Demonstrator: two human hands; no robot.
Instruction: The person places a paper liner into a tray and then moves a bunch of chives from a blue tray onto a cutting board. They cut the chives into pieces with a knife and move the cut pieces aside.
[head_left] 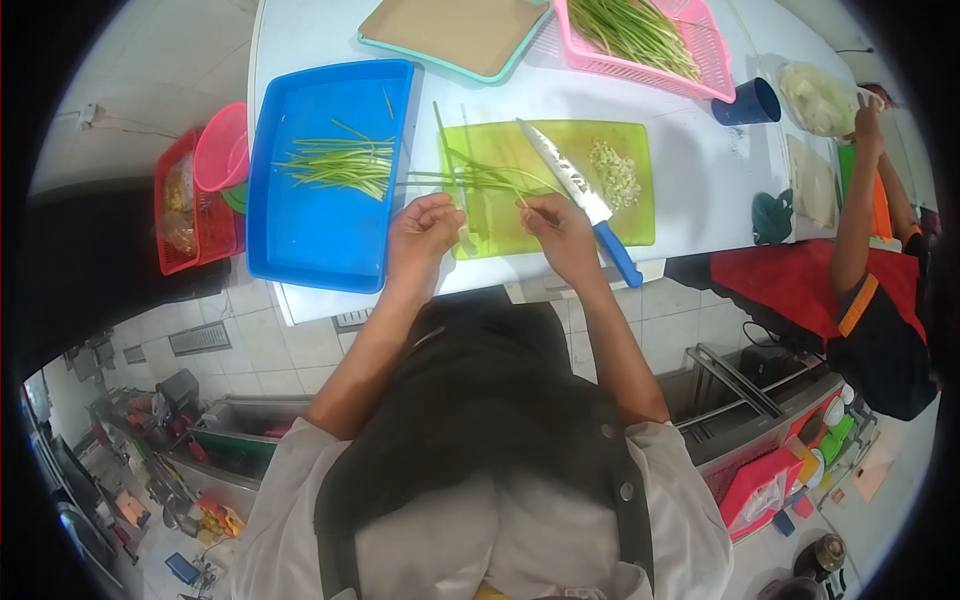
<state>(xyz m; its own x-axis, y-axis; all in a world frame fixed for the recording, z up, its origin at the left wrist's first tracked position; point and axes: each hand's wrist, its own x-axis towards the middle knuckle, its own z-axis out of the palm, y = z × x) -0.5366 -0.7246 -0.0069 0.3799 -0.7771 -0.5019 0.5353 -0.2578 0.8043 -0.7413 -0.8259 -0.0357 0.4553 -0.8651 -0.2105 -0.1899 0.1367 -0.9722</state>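
Observation:
Over the near-left part of the green cutting board (548,140), my left hand (425,235) is closed in a pinch on a thin green onion stalk (442,130). My right hand (562,232) also pinches a green onion, a short way to the right. Several loose green onions (485,176) lie crossed on the board beyond my fingers. A knife (577,182) with a blue handle rests diagonally across the board, just right of my right hand. Beside its blade is a pile of chopped pale pieces (614,174). Left of my left hand, a bundle of green stalks (345,165) lies in a blue tray (320,245).
A pink basket (640,75) of green onions and a tray with a brown surface (450,35) stand at the back. To the right are a dark blue cup (746,103), a plastic bag (818,98) and another person's arm (858,200). Red and pink baskets (185,205) are at left.

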